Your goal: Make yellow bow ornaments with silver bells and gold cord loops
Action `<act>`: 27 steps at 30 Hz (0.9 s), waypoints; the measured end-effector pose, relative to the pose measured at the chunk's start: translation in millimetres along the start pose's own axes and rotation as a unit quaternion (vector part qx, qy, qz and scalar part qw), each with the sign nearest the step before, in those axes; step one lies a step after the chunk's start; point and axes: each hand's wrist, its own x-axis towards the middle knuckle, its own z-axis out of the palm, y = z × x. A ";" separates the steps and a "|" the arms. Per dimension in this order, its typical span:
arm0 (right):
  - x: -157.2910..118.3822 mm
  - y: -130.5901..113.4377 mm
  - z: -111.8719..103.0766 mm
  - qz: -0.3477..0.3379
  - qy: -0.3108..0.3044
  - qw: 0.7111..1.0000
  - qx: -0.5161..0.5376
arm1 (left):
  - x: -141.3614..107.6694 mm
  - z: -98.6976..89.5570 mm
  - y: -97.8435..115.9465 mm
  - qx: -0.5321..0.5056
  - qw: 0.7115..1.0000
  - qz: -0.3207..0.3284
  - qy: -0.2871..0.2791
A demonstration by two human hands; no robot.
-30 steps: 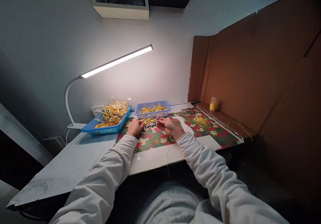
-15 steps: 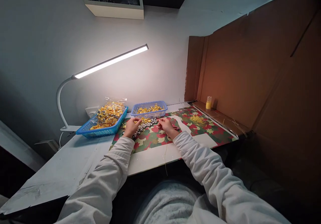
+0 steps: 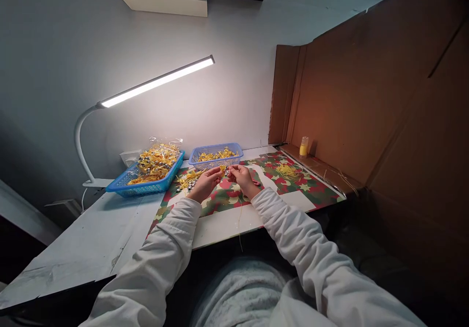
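Note:
My left hand (image 3: 207, 185) pinches a small yellow ribbon piece (image 3: 222, 168) at its fingertips. Close beside it, my right hand (image 3: 242, 178) has thumb and forefinger pressed together; what lies between them is too small to make out. A thin pale thread (image 3: 240, 219) hangs below the right hand and over the table's front edge; its upper end is hard to follow. Small silver bells (image 3: 191, 184) and yellow ribbon pieces (image 3: 190, 176) lie behind my left hand, partly hidden by it. Both hands are above the camouflage-patterned sheet (image 3: 216, 207).
A blue basket (image 3: 146, 189) heaped with yellow ribbons and bells stands left, a smaller periwinkle basket (image 3: 196, 161) behind my hands. Yellow threads (image 3: 287, 171) lie right, near a small yellow bottle (image 3: 304, 147). A lit lamp (image 3: 157, 82) and cardboard wall (image 3: 366, 87) border the table.
My left hand has moved right, away from the bells, and now meets my right hand with a yellow ribbon piece. The right hand has risen slightly in view; the camera has tilted a little.

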 end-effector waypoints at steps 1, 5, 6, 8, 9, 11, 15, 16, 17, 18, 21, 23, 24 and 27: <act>-0.1 0.5 0.3 -0.003 0.001 1.000 0.001 | -0.8 -0.7 -1.9 -0.010 1.000 -0.007 -0.004; -1.0 0.6 -0.4 -0.017 0.011 1.000 -0.003 | -3.1 -2.7 -5.4 -0.031 0.999 -0.018 -0.009; -1.4 0.1 -1.0 -0.023 0.016 1.000 -0.004 | -3.4 -2.9 -5.8 -0.033 0.999 -0.017 -0.007; -2.3 -1.0 -2.2 -0.036 0.027 0.999 -0.008 | -4.1 -3.2 -6.3 -0.035 0.999 -0.010 -0.001; -2.9 -1.5 -2.4 -0.041 0.031 0.999 -0.009 | -4.4 -3.2 -6.5 -0.035 0.999 -0.006 0.003; -4.2 -2.4 -1.8 -0.046 0.029 0.998 -0.012 | -5.0 -2.9 -7.2 -0.032 0.999 0.002 0.010; -7.2 -2.5 1.0 -0.045 0.007 0.999 -0.015 | -5.7 -1.8 -8.7 -0.025 0.999 0.013 0.018; -7.6 -2.4 1.3 -0.046 0.006 0.999 -0.013 | -5.8 -1.7 -9.1 -0.023 0.999 0.014 0.018; -7.9 -2.2 1.3 -0.048 0.008 0.999 -0.010 | -5.9 -1.8 -9.3 -0.022 0.999 0.015 0.019; -8.0 -2.1 1.0 -0.050 0.011 0.999 -0.006 | -6.0 -1.9 -9.5 -0.021 1.000 0.015 0.018; -7.9 -1.6 -0.6 -0.055 0.016 0.998 0.005 | -6.4 -2.7 -9.9 -0.018 1.000 0.012 0.013; -7.8 -1.4 -1.1 -0.058 0.013 0.998 0.010 | -6.8 -2.9 -10.1 -0.015 1.000 0.007 0.007; -7.8 -1.2 -1.1 -0.060 0.011 0.998 0.011 | -7.0 -2.9 -10.3 -0.012 1.000 0.004 0.003; -8.1 -1.0 -0.1 -0.070 0.006 0.997 0.011 | -7.3 -2.4 -10.8 0.000 1.000 0.000 -0.006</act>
